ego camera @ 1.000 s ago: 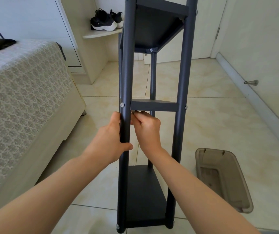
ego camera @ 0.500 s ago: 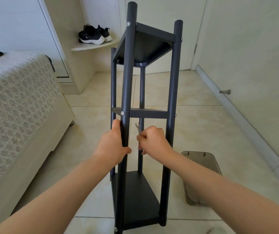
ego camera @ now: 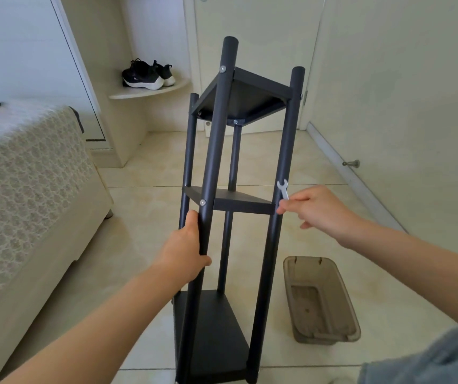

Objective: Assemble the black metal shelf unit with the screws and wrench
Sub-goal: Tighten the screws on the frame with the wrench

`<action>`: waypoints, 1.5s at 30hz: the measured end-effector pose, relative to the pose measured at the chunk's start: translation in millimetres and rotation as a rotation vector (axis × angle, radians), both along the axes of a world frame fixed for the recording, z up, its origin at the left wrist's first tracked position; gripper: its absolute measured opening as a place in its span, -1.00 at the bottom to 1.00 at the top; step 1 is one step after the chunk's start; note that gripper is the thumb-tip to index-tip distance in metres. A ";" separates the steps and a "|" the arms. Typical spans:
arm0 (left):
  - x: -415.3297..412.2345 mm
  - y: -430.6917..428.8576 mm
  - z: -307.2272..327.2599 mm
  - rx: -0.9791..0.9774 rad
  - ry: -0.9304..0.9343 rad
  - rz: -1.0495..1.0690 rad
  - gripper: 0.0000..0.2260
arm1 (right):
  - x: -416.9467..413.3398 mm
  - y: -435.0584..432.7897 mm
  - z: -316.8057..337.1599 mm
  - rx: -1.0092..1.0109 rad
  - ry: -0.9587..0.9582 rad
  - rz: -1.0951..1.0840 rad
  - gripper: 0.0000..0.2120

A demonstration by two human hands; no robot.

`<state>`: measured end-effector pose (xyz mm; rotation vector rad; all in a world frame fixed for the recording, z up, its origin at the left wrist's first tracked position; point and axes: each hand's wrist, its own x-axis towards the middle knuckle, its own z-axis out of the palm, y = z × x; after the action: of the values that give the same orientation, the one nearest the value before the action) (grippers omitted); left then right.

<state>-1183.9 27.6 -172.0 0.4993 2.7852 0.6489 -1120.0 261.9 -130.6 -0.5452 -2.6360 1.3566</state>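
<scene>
Smoky plastic bin [ego camera: 327,338] sits beside shelf unit [ego camera: 214,328].

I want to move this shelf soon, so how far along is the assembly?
Mostly done: the shelf unit stands upright with three shelves fitted. In hand: the left hand grips the front post, and the right hand pinches the wrench beside the right post at middle-shelf level. Left: likely tightening that joint; the other joints' tightness cannot be judged.

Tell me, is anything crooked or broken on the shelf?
Nothing stands out. The shelf looks fine: boards flat, screws at the joints. Its posts seem to lean, but the wide-angle view may cause that. The left hand grips one post; the right hand pinches the wrench.
</scene>
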 end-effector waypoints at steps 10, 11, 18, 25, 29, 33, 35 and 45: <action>-5.3 -9.6 3.7 -0.043 -0.017 -0.021 -0.43 | -35.3 -5.4 14.5 -0.293 0.173 -0.127 -0.86; -6.5 -10.0 3.2 -0.048 -0.014 -0.024 -0.44 | -36.2 -7.3 15.2 -0.324 0.167 -0.124 -0.87; -18.3 -19.5 -1.5 -0.022 0.022 0.020 -0.41 | -40.8 -20.3 15.0 -0.591 0.304 -0.159 -0.90; -26.4 -34.7 -7.6 0.014 0.020 0.156 -0.44 | -44.9 -51.7 22.4 -0.691 0.340 -0.068 -0.88; -27.9 -38.2 -9.9 0.018 0.009 0.207 -0.41 | -46.9 -64.6 28.5 -0.672 0.322 0.007 -0.86; -30.2 -42.5 -13.9 0.033 0.016 0.238 -0.40 | -49.8 -71.1 29.2 -0.646 0.312 0.077 -0.86; -30.6 -45.6 -17.4 0.064 0.010 0.245 -0.41 | -51.0 -74.6 27.7 -0.627 0.305 0.114 -0.86; -29.9 -46.8 -12.6 -0.100 0.045 0.230 -0.55 | -61.5 -83.2 25.9 -0.656 0.285 0.162 -0.89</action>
<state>-1213.9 -19.2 -184.5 0.1769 2.9268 0.5454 -1181.5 178.7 -104.7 -0.1712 -2.0132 2.1720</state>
